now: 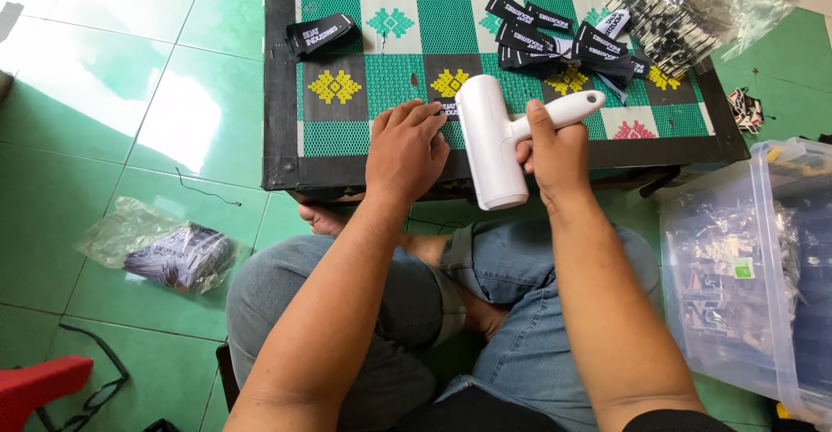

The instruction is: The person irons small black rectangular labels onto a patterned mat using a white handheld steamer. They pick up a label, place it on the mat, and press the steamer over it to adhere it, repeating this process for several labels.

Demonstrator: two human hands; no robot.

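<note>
Gripping white plastic lint roller (490, 142) by its handle, right hand (555, 150) fingers wrapped tight.
Left hand (405, 150) flat on patterned worktop (364, 77), fingers together over a black label.

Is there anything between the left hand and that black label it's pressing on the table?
Nothing visible. The left hand lies flat on the table, its fingertips on the black label. The white roller, held in the right hand, sits beside it, not between.
</note>
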